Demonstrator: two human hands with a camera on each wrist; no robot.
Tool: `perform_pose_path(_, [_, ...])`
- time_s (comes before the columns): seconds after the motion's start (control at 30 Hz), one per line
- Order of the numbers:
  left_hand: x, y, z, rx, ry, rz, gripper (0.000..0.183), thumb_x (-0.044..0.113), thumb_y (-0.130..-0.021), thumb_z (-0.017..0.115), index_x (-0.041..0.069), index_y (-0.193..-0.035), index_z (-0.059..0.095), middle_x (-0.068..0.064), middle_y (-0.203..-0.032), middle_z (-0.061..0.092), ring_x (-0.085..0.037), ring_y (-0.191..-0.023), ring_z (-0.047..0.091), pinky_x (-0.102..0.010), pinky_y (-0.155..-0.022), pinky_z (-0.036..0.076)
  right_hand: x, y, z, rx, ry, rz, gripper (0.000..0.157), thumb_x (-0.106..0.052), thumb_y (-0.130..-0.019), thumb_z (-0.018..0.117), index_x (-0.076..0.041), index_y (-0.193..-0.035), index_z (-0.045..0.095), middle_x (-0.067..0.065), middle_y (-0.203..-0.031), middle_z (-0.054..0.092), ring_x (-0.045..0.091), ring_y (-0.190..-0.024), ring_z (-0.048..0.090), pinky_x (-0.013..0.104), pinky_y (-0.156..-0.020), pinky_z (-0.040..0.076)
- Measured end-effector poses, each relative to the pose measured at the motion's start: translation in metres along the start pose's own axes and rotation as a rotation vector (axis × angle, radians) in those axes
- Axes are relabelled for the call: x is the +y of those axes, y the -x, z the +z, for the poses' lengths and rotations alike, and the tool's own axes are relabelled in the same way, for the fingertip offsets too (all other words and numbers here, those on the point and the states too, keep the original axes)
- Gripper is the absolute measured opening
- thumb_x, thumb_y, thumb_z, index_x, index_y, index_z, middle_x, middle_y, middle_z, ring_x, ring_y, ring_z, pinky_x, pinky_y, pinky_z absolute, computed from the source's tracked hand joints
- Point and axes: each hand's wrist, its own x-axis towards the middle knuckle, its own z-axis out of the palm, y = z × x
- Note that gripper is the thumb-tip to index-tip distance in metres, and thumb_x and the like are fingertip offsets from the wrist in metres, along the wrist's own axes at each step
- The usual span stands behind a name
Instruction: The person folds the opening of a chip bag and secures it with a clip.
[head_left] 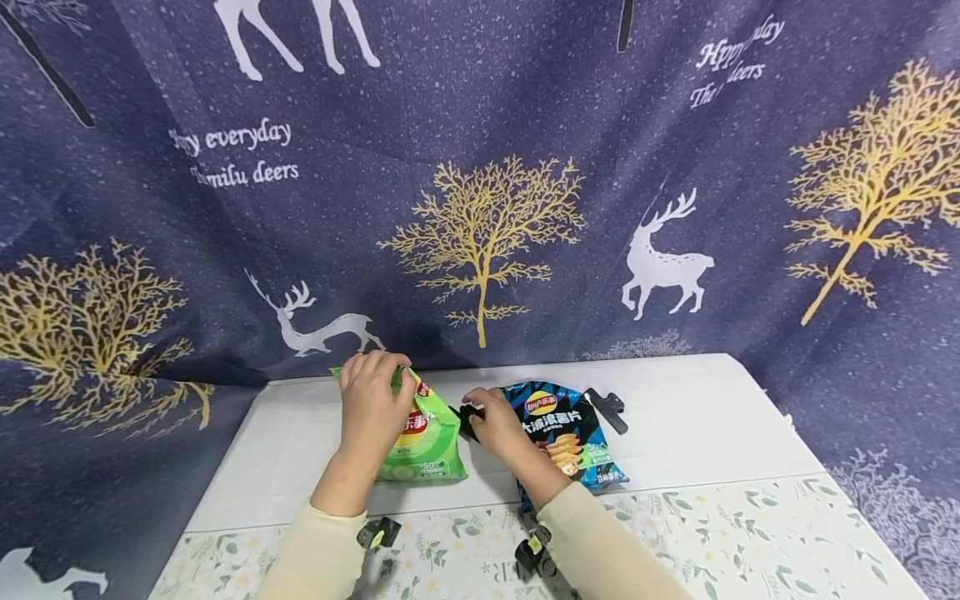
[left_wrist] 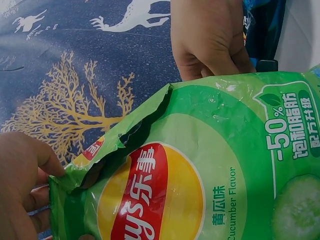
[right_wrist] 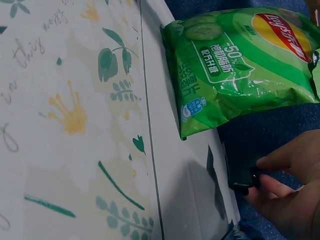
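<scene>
My left hand (head_left: 371, 408) grips the top corner of a green Lay's cucumber chip bag (head_left: 423, 454), which stands upright on the white table. In the left wrist view, the bag's top edge (left_wrist: 145, 115) looks creased and folded over, with a ragged rim. Just right of that bag, my right hand (head_left: 495, 425) pinches a black clip (right_wrist: 255, 177) between thumb and fingers. Much of this clip is hidden by the fingers and dark in the right wrist view. A blue-black Lay's chip bag (head_left: 562, 429) lies partly behind my right forearm.
Beside the blue-black bag's right edge lies another black clip (head_left: 607, 410). A floral cloth (head_left: 450, 542) covers the table's near part. Behind the table hangs a dark blue curtain (head_left: 480, 125) printed with deer and trees.
</scene>
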Motion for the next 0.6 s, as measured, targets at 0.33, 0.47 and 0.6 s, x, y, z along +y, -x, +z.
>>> perform_pose_path(0.33, [-0.0001, 0.0011, 0.0003, 0.007, 0.012, -0.001, 0.009, 0.005, -0.087, 0.066, 0.003, -0.092, 0.073, -0.013, -0.091, 0.069, -0.036, -0.099, 0.062, -0.058, -0.111, 0.035, 0.0022, 0.001, -0.0018, -0.006, -0.029, 0.035, 0.044, -0.003, -0.099, 0.059, -0.003, -0.142, 0.056, 0.019, -0.126, 0.058, 0.034, -0.115, 0.062, 0.043, -0.088, 0.053])
perform_pose_path(0.47, [-0.0004, 0.0018, 0.0002, -0.001, 0.012, -0.008, 0.009, 0.006, -0.088, 0.065, 0.005, -0.093, 0.073, -0.013, -0.093, 0.069, -0.036, -0.1, 0.061, -0.058, -0.112, 0.034, 0.0015, 0.0019, -0.0029, 0.015, -0.037, 0.036, 0.04, -0.003, -0.098, 0.06, -0.001, -0.138, 0.059, 0.019, -0.125, 0.056, 0.033, -0.113, 0.062, 0.042, -0.088, 0.053])
perform_pose_path(0.6, [-0.001, 0.0015, 0.0009, -0.005, 0.015, -0.008, 0.009, 0.006, -0.088, 0.065, 0.004, -0.093, 0.073, -0.012, -0.093, 0.069, -0.035, -0.1, 0.061, -0.058, -0.112, 0.034, -0.0003, 0.003, -0.0063, 0.027, -0.055, 0.039, 0.034, -0.006, -0.099, 0.06, -0.004, -0.132, 0.063, 0.018, -0.123, 0.058, 0.032, -0.11, 0.063, 0.044, -0.089, 0.054])
